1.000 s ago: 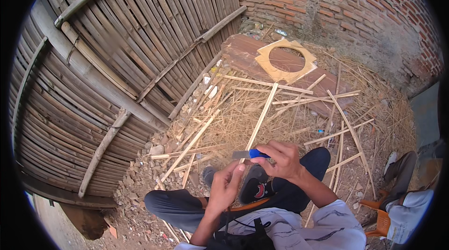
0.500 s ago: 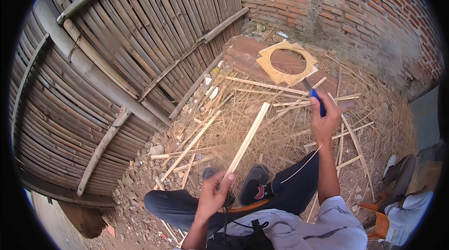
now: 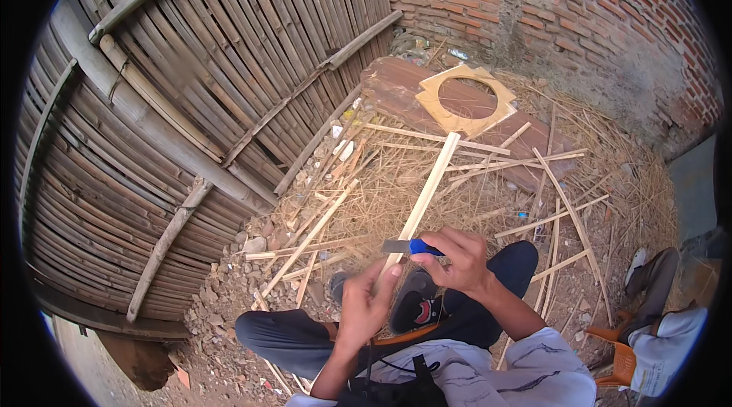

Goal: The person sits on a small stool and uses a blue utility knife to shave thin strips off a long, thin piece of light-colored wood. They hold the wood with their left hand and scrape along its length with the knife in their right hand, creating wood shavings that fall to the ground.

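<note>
A pale, straight bamboo strip (image 3: 431, 184) points away from me, its near end pinched in my left hand (image 3: 364, 306). My right hand (image 3: 462, 256) is closed round the blue handle of a knife (image 3: 424, 248). The knife's flat grey blade lies across the strip, just beyond my left fingers. I cannot tell whether the edge bites into the wood. The strip's far end reaches toward a yellowish board with a round hole (image 3: 486, 124), which rests on a brown plank (image 3: 396, 94).
Loose bamboo strips (image 3: 568, 218) and thin shavings (image 3: 381, 193) litter the ground around my crossed legs. A slatted bamboo wall (image 3: 252, 49) rises on the left, a brick wall (image 3: 579, 26) at the back right. Another person's leg (image 3: 653, 281) and an orange chair (image 3: 619, 357) show at the right.
My right hand has come down and left from near the holed board, bringing the knife onto the strip. The strip's far end has moved up and slightly right.
</note>
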### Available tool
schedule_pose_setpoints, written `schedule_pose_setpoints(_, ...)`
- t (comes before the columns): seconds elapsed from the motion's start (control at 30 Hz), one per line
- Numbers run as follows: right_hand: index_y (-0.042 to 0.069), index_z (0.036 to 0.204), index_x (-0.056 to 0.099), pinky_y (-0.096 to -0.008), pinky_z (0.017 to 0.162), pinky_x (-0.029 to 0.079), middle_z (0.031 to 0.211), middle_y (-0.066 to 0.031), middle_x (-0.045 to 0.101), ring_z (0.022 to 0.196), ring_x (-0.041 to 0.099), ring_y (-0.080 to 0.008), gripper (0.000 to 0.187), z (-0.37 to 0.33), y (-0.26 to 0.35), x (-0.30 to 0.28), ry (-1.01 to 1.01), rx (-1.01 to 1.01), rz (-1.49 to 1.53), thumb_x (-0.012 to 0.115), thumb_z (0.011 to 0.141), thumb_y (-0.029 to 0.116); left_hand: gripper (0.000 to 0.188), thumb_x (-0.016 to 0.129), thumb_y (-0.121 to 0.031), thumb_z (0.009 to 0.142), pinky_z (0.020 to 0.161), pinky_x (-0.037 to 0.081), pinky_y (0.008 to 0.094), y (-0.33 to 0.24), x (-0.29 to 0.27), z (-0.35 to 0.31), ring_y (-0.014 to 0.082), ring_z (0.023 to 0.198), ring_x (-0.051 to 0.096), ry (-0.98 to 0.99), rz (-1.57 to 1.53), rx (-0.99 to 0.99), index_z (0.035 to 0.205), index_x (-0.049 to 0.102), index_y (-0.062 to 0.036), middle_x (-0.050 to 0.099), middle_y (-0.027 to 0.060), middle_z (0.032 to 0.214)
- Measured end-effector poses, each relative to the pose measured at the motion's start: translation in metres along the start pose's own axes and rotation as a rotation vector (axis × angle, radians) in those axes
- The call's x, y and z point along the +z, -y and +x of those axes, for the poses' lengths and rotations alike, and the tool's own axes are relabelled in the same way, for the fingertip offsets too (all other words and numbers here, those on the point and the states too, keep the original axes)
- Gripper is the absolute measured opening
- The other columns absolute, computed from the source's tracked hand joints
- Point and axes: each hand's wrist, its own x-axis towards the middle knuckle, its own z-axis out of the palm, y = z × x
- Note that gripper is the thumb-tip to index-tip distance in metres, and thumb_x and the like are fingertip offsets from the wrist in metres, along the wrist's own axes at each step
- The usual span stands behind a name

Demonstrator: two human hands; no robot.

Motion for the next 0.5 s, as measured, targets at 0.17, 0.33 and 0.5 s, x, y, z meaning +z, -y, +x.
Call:
schedule_pose_setpoints(0.17,0.007,0.099,0.078,-0.0353,0.052,0.05,0.079,-0.0073,0.073,0.058,0.067,-0.0231,0.026,0.008,-0.01,-0.012,-0.056,-0.013,-0.093,0.083,0.094,0.032,0.027,0.069,-0.021,0.109,0.077,0.052,0.0285,0.004,-0.002,-0.003,0.0064,0.082,0.061,0.04,-0.066,-0.013,0.125,0.077,-0.0006,0.078,0.0088,0.09)
schedule_pose_setpoints(0.33,0.0,0.105,0.077,-0.0352,0.062,0.052,0.081,-0.0116,0.075,0.067,0.07,-0.0221,0.03,0.042,-0.075,-0.061,-0.457,0.2,-0.325,0.078,0.101,0.03,0.028,0.071,-0.024,0.108,0.07,0.05,0.0279,0.007,-0.018,-0.029,0.0057,0.077,0.059,0.15,-0.043,-0.054,0.123,0.077,-0.0007,0.076,0.0051,0.084)
schedule_pose_setpoints(0.5,-0.003,0.105,0.076,-0.0343,0.066,0.054,0.081,-0.0131,0.074,0.07,0.071,-0.0233,0.036,0.031,-0.066,-0.064,-0.364,0.27,-0.181,0.078,0.101,0.033,0.024,0.07,-0.021,0.109,0.053,0.032,0.0237,0.021,-0.02,-0.027,0.0015,0.059,0.043,0.005,0.063,-0.064,0.12,0.078,-0.0009,0.055,-0.0079,0.069)
